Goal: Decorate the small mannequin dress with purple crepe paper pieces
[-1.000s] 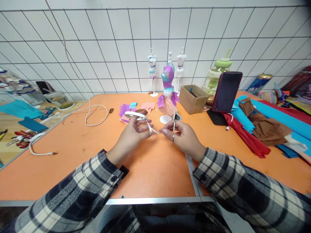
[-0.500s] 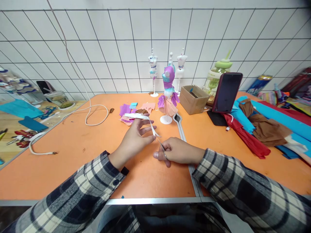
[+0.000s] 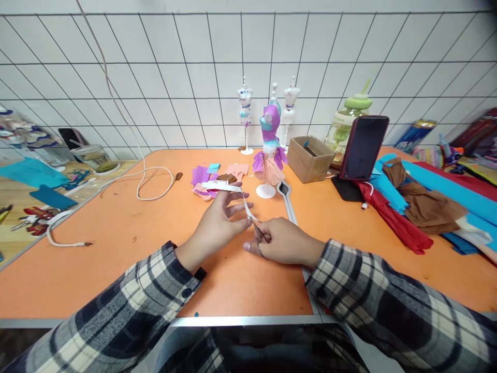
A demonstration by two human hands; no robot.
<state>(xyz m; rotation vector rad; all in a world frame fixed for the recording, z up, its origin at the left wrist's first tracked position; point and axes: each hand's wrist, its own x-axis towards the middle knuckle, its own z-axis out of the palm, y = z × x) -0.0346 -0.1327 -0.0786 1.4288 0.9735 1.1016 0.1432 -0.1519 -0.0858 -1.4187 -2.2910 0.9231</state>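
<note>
1. Change: one second ago the right hand (image 3: 285, 241) was higher, with the scissors (image 3: 259, 231) upright in front of the dressed form. The hand is now lower and nearer the table edge, the scissors slanted towards the left hand (image 3: 217, 223). Against half a second ago, the right hand is slightly higher and the scissors' two halves look more parted. Left hand almost unchanged; dressed form (image 3: 269, 134) unmoved.

2. Pose, left: forearm reaches inward from the lower left; fingers part-curled and somewhat spread, thumb forward. It has hold of the roll of white tape (image 3: 221, 187), thumb tip at the lower part of the loose strip (image 3: 246, 203).

3. Pose, right: forearm comes in from the lower right, knuckles up, fingers curled round the scissors' handles, thumb pointing left. Hand mostly closed; finger placement in the loops partly hidden.

4. Position: roll lies nearly flat above the left fingers, in front of the paper scraps (image 3: 200, 175) as seen. Strip runs down from it to the space between the hands. Scissors' tips are at the strip's lower end; whether the blades touch it cannot be told. Both hands are above the orange table (image 3: 155, 269).
</note>
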